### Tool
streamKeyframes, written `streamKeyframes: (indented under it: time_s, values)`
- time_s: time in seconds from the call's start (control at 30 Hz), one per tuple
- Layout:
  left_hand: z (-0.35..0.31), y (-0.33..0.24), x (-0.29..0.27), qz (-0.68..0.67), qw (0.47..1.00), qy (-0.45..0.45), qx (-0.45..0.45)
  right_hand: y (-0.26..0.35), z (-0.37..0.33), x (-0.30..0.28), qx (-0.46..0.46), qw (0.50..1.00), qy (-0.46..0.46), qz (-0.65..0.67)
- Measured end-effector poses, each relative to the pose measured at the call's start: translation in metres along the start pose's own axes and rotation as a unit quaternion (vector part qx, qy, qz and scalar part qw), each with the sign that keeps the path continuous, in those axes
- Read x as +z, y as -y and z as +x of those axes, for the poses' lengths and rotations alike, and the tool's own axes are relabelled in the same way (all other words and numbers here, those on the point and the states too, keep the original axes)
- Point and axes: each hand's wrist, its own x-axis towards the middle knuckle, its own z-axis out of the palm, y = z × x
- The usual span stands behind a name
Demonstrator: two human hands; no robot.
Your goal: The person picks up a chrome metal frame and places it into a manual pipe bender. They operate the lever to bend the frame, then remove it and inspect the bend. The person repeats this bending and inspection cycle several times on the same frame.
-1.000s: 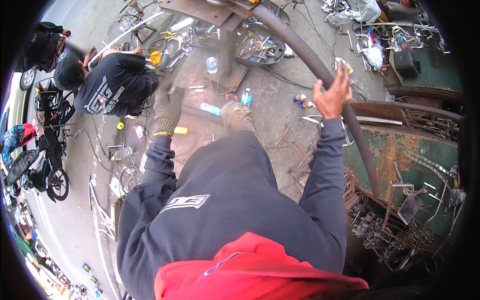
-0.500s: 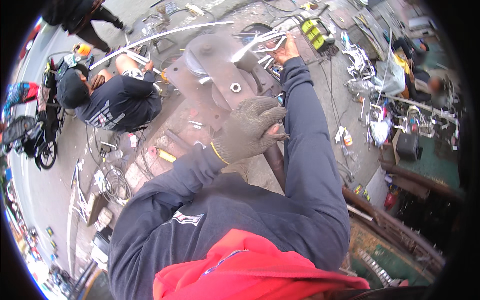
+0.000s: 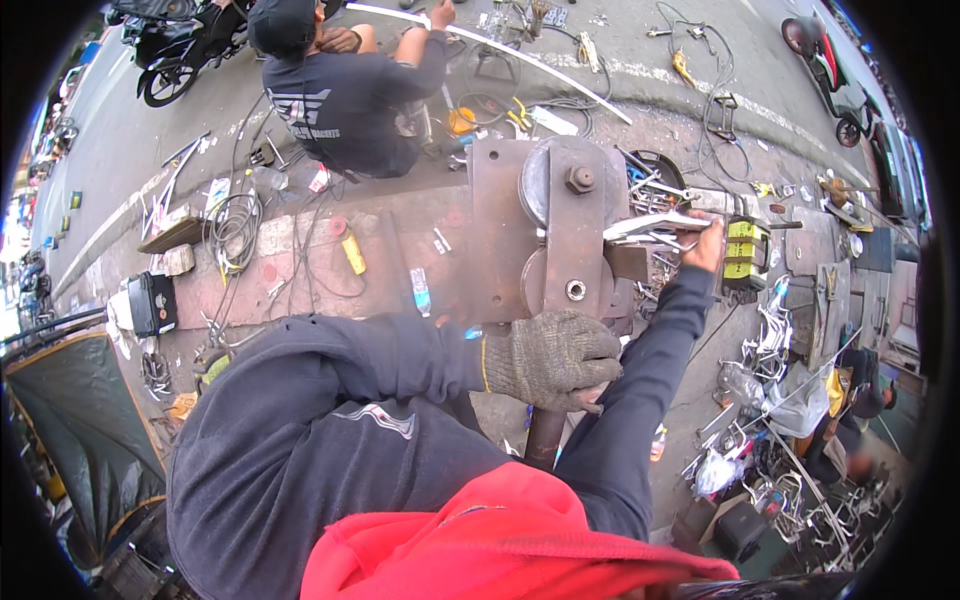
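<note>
Fingers of the left hand [image 3: 552, 357], in a grey knit work glove, are curled tight round the top of a rusty pipe lever [image 3: 545, 436], which runs down toward the person's body, w/ its long axis roughly vertical in the head view. Left hand is the nearer one, sitting just below the rusted roller bender [image 3: 562, 235], a steel plate carrying two round wheels and a big nut.

Right hand [image 3: 706, 247] is bare, arm stretched out to the right of the bender. Its fingers are pinched shut on a thin pale metal strip [image 3: 652, 225] that lies roughly horizontal, its inner end touching the plate beside the wheels. So the strip lies across the lever's line, approx. at right angles.

Beyond the bender another person [image 3: 345, 95] in a dark shirt crouches on the pavement among cables and scrap.
</note>
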Motion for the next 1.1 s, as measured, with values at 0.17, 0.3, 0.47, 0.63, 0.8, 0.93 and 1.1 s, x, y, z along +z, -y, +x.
streamKeyframes:
  time_s: [0.17,0.3,0.47,0.63,0.8,0.93,1.1]
  values:
    - [0.002,0.0,0.004,0.019,0.999,0.005,-0.035,0.082,0.113,0.115,-0.089,0.969,0.101,-0.206]
    - [-0.002,-0.002,0.009,0.013,0.999,-0.023,-0.021,0.196,0.116,0.185,-0.189,0.963,0.113,-0.158]
    - [-0.005,0.004,0.013,0.004,1.0,-0.02,-0.015,0.329,-0.025,0.241,-0.404,0.901,0.111,-0.11]
    - [-0.007,-0.009,-0.004,0.005,1.0,-0.006,-0.018,0.351,-0.208,0.285,-0.51,0.838,0.165,-0.098]
    - [-0.015,-0.065,-0.054,-0.025,0.971,-0.173,-0.165,0.322,-0.324,0.313,-0.507,0.808,0.298,-0.033]
    - [-0.02,-0.121,-0.118,-0.259,0.885,-0.334,-0.195,0.228,-0.382,0.324,-0.377,0.818,0.42,0.109]
    - [-0.098,-0.146,-0.187,0.208,0.894,-0.363,-0.162,0.007,-0.481,0.326,-0.304,0.824,0.442,0.183]
